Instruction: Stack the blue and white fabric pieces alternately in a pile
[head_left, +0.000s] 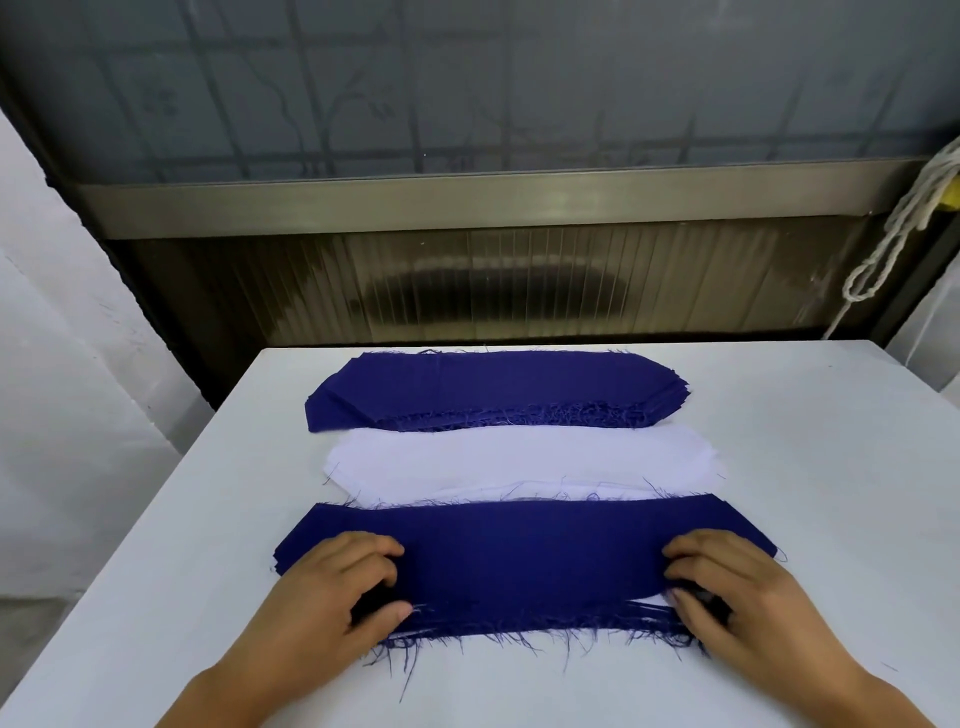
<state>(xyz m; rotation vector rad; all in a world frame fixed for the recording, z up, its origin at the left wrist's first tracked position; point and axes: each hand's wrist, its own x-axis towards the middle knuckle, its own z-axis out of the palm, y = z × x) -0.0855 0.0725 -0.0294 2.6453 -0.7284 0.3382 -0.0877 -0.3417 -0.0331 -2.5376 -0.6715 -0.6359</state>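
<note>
**Both hands on the near blue pile at the bench's front edge**

Head view: frosted glass and a metal rail (467, 200) filled the background behind a white bench (810, 467), with a loop of pale cord (883, 249) hanging at the far right.

Three lots of fabric lay across the bench, one behind another. Farthest from the person sat a pile of blue pieces (493, 387), its frayed layered edges showing along the near side and at its right end. Just in front of it, and touching it, lay the white pieces (519, 462), their left end running a little under the far blue pile. Nearest the person lay the mixed stack (530, 561), blue on top, its far edge overlapping the white pieces; thin white layers showed between blue ones at its near right edge, and loose threads trailed from its near side onto the bench.

The left hand (332, 592) rested on the left end of the mixed stack, fingers curled down onto the cloth and thumb at the frayed near edge, pinching it. The right hand (727, 587) did the same at the right end, fingers bent over the top and thumb tucked at the layered edge.
</note>
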